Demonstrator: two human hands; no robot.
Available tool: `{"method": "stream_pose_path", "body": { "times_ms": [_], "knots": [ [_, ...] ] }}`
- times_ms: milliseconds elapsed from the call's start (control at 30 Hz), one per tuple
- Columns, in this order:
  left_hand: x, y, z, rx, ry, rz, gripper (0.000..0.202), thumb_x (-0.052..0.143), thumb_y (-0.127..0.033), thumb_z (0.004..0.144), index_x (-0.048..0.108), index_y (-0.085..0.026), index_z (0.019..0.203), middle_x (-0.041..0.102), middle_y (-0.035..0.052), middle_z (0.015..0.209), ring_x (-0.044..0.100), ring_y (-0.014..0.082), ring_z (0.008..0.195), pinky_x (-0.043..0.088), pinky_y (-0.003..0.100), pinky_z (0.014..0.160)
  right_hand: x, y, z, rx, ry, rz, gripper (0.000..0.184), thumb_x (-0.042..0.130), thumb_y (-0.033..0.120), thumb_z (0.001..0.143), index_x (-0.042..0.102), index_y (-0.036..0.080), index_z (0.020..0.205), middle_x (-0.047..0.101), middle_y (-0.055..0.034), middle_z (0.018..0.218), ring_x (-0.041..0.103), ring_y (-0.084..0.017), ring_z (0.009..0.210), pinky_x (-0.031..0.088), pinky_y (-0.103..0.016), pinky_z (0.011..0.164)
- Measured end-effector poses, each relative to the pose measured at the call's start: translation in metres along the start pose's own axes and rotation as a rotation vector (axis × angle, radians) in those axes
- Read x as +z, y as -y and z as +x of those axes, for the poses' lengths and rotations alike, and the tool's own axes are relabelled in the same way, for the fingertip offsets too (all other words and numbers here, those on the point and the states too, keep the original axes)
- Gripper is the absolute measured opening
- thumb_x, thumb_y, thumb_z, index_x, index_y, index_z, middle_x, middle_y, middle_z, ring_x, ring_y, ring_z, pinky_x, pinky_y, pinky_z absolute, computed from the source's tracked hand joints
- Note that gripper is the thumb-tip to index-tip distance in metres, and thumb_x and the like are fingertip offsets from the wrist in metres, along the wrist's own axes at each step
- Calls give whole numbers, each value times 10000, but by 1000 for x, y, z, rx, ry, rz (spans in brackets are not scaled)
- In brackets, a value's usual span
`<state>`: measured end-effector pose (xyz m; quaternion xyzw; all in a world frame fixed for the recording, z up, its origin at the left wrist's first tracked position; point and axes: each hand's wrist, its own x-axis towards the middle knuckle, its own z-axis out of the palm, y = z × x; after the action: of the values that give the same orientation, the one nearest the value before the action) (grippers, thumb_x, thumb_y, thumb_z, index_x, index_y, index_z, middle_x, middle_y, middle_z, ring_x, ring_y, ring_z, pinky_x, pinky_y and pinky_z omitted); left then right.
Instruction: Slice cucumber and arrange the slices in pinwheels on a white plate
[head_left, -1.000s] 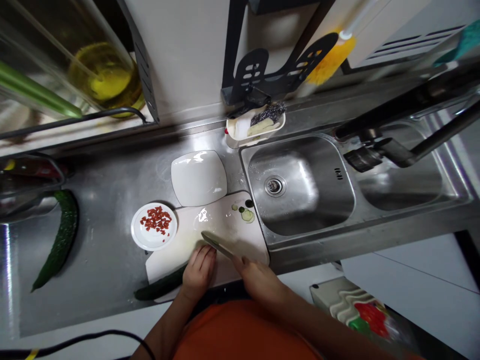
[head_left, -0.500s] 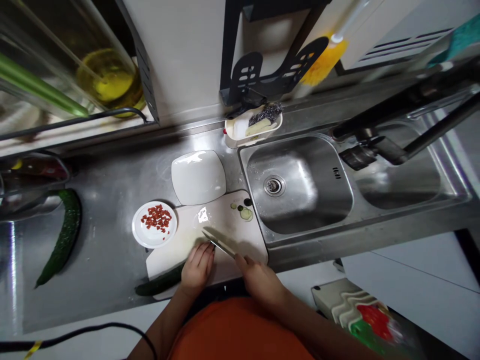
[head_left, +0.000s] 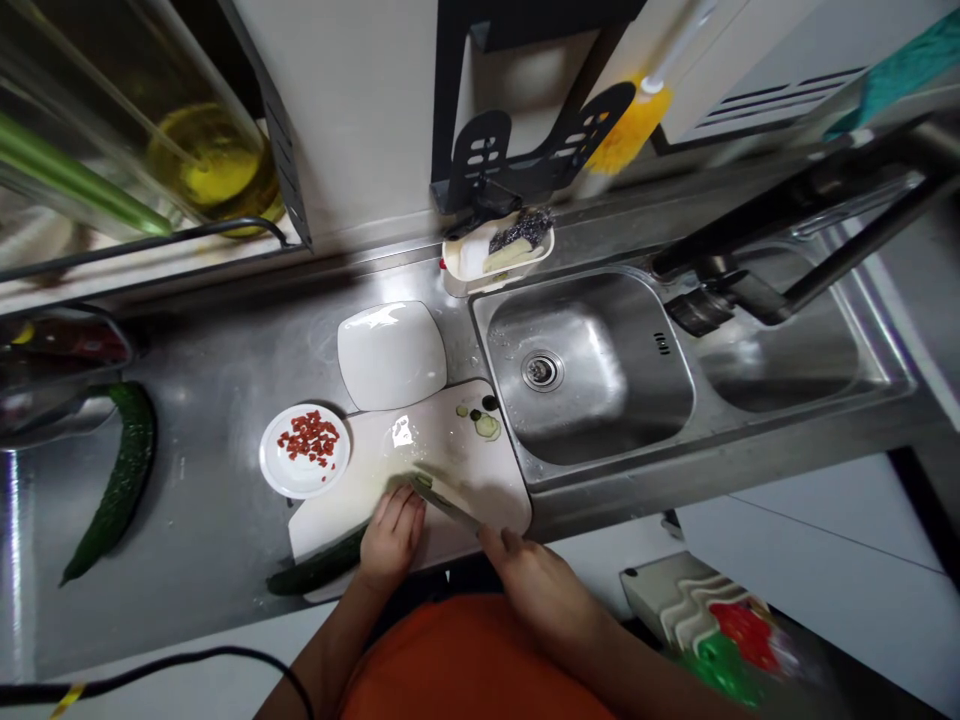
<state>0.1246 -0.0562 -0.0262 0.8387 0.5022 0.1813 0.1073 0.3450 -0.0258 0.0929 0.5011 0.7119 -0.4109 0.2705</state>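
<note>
A dark green cucumber (head_left: 319,567) lies across the lower left of the white cutting board (head_left: 465,480). My left hand (head_left: 391,530) is closed over its right end, fingertips bent near the cut. In my right hand (head_left: 529,570) is a kitchen knife (head_left: 448,506), its blade slanting up and left to the cucumber's end beside my left fingertips. A small green piece shows by the blade. Several cucumber scraps (head_left: 487,427) rest at the board's upper right corner. My left hand hides much of the cucumber's cut end.
Left of the board stands a white plate of chopped red bits (head_left: 307,447); behind it is a square white plate (head_left: 391,355). Another cucumber (head_left: 124,480) lies far left. To the right are a steel sink (head_left: 592,360) and a dark faucet (head_left: 705,305). A sponge holder (head_left: 499,260) stands behind.
The knife blade has shifted slightly down and right, and a small green piece now shows beside it. My left hand stays on the cucumber. The whole view has moved slightly.
</note>
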Motion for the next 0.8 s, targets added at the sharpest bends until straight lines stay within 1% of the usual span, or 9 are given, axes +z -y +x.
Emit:
{"method": "stream_pose_path", "body": {
  "times_ms": [167,333,500,633,800],
  "knots": [
    [-1,0,1,-3,5,1,231,502,-127,875,613,-139,1077,695,95,980,627,221,1024,483,401,957,-4,1,0,10,0,22,441,306,-24,824,537,205,1121,658,-89,970,670,-215,789,398,-253,572],
    [-3,-2,4,-9,3,-4,242,485,-120,881,611,-143,1087,697,89,957,630,217,1017,486,404,951,-4,0,2,16,6,13,442,297,-10,836,531,212,1139,662,-86,971,670,-209,787,408,-245,579],
    [-2,-1,4,-6,0,6,231,491,-117,879,613,-138,1074,695,92,965,628,220,1013,490,407,946,-10,2,1,28,40,41,445,287,-1,837,539,206,1141,657,-101,994,669,-215,788,431,-264,604],
    [-3,-1,4,25,15,15,227,496,-108,876,620,-150,1061,694,81,949,629,220,998,492,409,942,-15,3,1,29,35,54,460,283,-8,838,542,200,1156,661,-107,987,668,-219,783,421,-269,602],
    [-3,-1,4,0,10,4,220,516,-103,868,618,-135,1060,690,85,970,624,222,1004,494,409,941,-18,4,3,11,47,61,472,268,-25,821,554,186,1132,665,-108,976,667,-236,796,411,-278,593]
  ]
}}
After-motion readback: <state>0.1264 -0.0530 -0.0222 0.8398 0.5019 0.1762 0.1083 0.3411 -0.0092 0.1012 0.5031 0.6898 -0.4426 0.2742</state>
